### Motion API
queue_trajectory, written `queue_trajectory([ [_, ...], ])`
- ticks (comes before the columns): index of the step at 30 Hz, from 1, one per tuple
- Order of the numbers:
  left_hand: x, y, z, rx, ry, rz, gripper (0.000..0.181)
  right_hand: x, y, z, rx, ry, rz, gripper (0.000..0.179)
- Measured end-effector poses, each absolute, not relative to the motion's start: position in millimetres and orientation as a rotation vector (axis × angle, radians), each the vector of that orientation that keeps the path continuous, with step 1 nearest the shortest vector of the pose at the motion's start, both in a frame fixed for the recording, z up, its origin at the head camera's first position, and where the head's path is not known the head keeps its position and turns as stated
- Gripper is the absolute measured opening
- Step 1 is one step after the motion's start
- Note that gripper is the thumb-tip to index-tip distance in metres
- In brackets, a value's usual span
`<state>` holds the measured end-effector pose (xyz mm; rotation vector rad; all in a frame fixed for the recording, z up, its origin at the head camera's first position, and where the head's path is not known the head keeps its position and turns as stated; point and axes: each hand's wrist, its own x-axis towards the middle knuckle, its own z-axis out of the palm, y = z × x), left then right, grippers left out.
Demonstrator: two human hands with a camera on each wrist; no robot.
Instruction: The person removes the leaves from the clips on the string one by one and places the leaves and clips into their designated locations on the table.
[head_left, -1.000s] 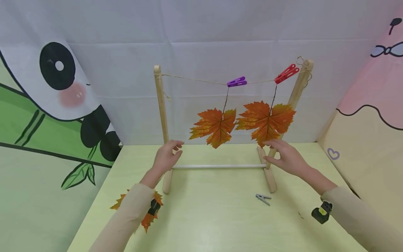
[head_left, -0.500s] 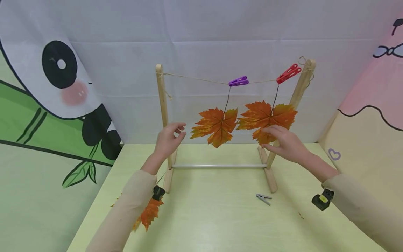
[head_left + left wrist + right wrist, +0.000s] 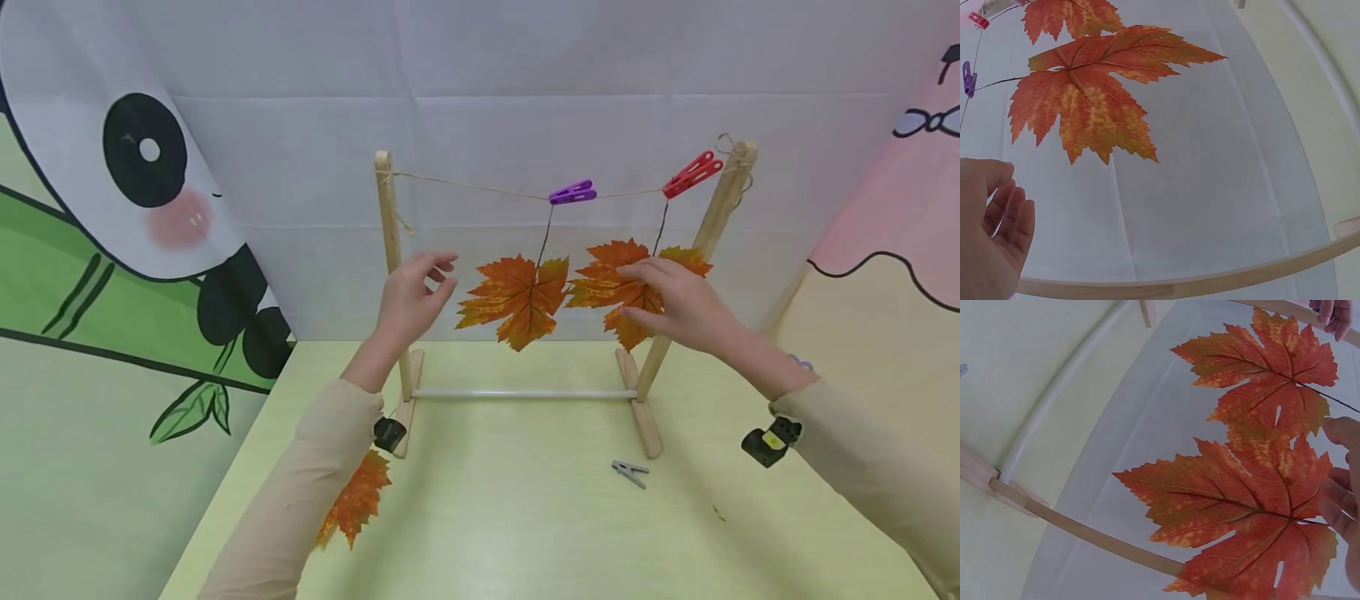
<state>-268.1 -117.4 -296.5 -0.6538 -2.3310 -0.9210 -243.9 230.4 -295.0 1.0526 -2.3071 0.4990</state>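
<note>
Two orange maple leaves hang from a string [image 3: 472, 186] tied between wooden posts. A purple clothespin [image 3: 573, 192] clips the stem of the left leaf [image 3: 517, 302], and a red clothespin [image 3: 692, 174] that of the right leaf [image 3: 600, 287]. My left hand [image 3: 408, 307] is raised by the left post, fingers loosely bent; the left wrist view shows nothing in it. In front of the right leaf, partly covering it, is my right hand [image 3: 686, 307]. Its thumb and fingers are apart and hold nothing; whether they touch the leaf I cannot tell.
A grey clothespin [image 3: 628, 472] lies on the table in front of the right foot of the stand. Another maple leaf [image 3: 360, 500] rests at the left, partly hidden by my left sleeve. A white rod [image 3: 525, 393] joins the posts low down.
Both hands have risen: the left up along the left post, the right from the right leaf's lower tip to its middle. The clothespins stay on the string.
</note>
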Motion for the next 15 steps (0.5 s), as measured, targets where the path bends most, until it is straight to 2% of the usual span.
queue_trajectory([
  [15, -263, -83, -263, -0.797, -2.259, -0.947, 0.031, -253, 221, -256, 1.134, -2.194, 0.418, 0.049],
])
